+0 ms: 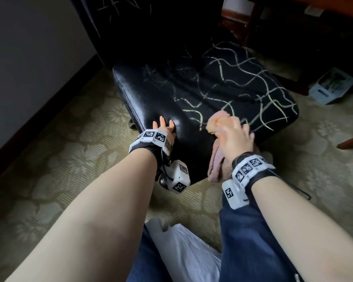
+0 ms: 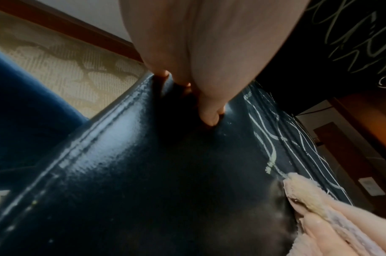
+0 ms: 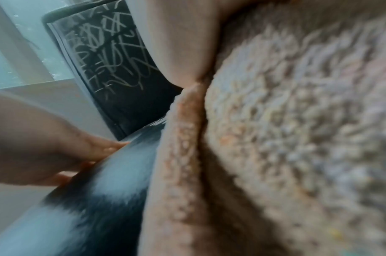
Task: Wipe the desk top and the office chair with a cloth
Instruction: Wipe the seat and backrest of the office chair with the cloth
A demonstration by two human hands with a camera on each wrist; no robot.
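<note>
The black leather chair seat carries pale scribbled lines across its middle and right side, and its backrest rises behind. My left hand presses on the seat's near-left edge with straight fingers. My right hand grips a pinkish fluffy cloth bunched on the seat's front edge, with one end hanging down. In the right wrist view the cloth fills most of the frame beside the glossy seat. In the left wrist view the cloth lies at the lower right of the seat.
Patterned beige carpet surrounds the chair. A dark skirting board and wall run along the left. Wooden furniture legs stand at the back right, with a pale box on the floor. A white plastic bag lies between my jeans-clad legs.
</note>
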